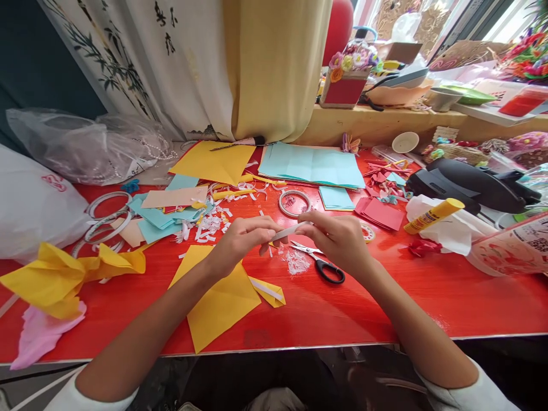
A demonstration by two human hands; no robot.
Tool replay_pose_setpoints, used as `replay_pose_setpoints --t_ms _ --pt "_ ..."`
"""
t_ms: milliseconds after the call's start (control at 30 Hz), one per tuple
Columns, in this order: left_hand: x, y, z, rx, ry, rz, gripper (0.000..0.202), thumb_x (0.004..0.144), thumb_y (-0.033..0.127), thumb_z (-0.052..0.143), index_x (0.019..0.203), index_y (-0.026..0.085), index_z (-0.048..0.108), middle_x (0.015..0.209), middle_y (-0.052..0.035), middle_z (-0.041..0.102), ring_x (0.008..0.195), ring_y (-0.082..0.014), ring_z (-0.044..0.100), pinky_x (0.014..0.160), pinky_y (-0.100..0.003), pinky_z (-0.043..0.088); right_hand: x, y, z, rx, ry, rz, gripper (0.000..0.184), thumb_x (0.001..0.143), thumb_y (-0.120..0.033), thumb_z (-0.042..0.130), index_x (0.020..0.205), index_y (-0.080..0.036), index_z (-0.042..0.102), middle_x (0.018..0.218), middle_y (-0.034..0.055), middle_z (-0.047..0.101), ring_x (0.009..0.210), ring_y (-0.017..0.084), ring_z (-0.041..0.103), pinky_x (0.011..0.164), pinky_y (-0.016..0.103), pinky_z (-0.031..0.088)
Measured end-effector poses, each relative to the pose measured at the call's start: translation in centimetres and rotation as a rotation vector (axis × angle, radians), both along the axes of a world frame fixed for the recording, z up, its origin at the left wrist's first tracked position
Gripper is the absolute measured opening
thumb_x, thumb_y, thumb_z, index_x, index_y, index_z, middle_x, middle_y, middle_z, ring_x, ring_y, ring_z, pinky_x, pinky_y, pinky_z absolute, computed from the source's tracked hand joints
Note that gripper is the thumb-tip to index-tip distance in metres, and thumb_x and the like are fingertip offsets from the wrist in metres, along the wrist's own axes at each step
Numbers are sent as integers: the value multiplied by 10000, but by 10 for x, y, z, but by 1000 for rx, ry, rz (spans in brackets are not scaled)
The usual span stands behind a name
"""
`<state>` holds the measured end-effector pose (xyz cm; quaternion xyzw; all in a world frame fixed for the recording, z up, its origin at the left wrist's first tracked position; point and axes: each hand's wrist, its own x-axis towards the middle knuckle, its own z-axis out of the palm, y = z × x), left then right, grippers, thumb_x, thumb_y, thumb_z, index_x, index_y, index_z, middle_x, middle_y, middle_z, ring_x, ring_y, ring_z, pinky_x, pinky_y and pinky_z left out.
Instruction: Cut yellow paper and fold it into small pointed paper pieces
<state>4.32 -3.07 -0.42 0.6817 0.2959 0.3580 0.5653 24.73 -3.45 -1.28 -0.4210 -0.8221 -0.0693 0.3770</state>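
My left hand (244,242) and my right hand (331,237) meet above the middle of the red table, fingers closed on opposite ends of a roll of white tape (291,230) seen nearly edge-on. Just below lie scissors (319,262) with black handles, blades slightly apart, beside a crumpled clear scrap (297,262). Nearer to me, a yellow paper sheet (222,311) lies partly under my left forearm. At its right edge rests a small folded yellow paper (269,291) with a white strip along it. Behind my hands another tape roll (281,204) lies flat.
Light blue sheets (310,165), red paper squares (380,214) and white paper scraps (209,228) spread across the red table (342,319). A yellow glue stick (434,216) leans at the right near a black device (466,182). Crumpled yellow paper (47,279) and tape rings (109,200) lie left.
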Motion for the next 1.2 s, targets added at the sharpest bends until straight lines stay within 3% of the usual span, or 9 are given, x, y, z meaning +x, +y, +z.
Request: replay_pose_setpoints --t_ms 100,300,500,800,1000,1200 --pt "1 0 0 11 56 15 190 823 213 477 762 153 647 740 -8 561 612 -105 448 595 -260 353 1 0 -1 6 -2 4 430 901 -471 449 752 -148 690 433 -22 495 378 62 362 422 207 273" --pt "3 -1 -2 25 92 24 216 759 85 384 687 158 575 698 12 505 620 -101 408 605 -258 329 0 -3 2 -14 34 15 393 892 -444 482 772 -131 688 423 -40 461 376 57 336 415 198 283" --pt "4 0 -2 -4 -5 -2 193 842 219 447 786 162 623 762 -8 536 672 -116 435 607 -261 338 -1 -3 2 -97 118 -11 287 905 -345 492 843 -131 673 388 -63 452 349 53 392 417 179 313" --pt "8 -2 -7 39 12 63 196 765 97 403 668 171 557 695 18 484 671 -105 412 646 -261 319 -2 -5 5 56 27 61 295 884 -366 537 765 -123 654 400 -47 491 361 58 446 423 192 320" --pt "9 -1 -7 -14 -48 45 216 831 218 427 713 167 601 730 -8 514 668 -123 412 621 -277 318 -2 -4 4 11 62 65 257 897 -339 523 811 -127 642 419 -46 526 365 59 464 424 184 342" --pt "11 -3 -11 -22 -46 51 189 830 229 425 718 173 566 730 -1 509 689 -127 427 650 -269 341 -2 -4 5 151 44 40 265 877 -364 547 781 -137 645 454 -25 559 382 71 477 414 202 340"
